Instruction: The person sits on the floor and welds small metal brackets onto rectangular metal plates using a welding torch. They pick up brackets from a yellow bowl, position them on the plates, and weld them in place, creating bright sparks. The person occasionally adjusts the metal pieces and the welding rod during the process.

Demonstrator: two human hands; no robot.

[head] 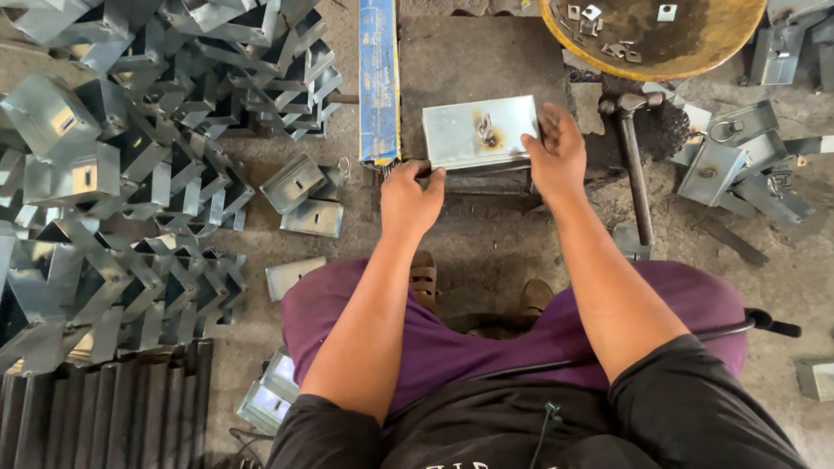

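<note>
Head view, looking down between your knees. The box (479, 132), a folded galvanised sheet-metal piece with a scorched weld spot near its middle, lies at upper centre of the frame on a dark block. Your left hand (410, 198) grips its lower left corner, fingers (432, 178) curled over the edge and closed on it. Your right hand (556, 155) lies against the right end, palm down, fingers wrapped round the far corner and holding it.

To do this step well, press both hands in toward each other so the box sits square on the block and cannot rock. Keep your fingertips off the scorched spot, which may be hot, and clear of the cut edges, which look sharp. The hammer (632, 165) stands just right of your right wrist; judge your reach to it without loosening the left grip.

The surface is a rough concrete floor (486, 247), gritty and dark with filings. A large pile (130, 174) of like boxes fills the left half of the frame, and two loose ones lie beside it. A blue strip (379, 78) runs down from the top edge just left of the box. A rusty yellow pan (660, 43) holding small plates sits at upper right, with brackets (738, 156) below it.
</note>
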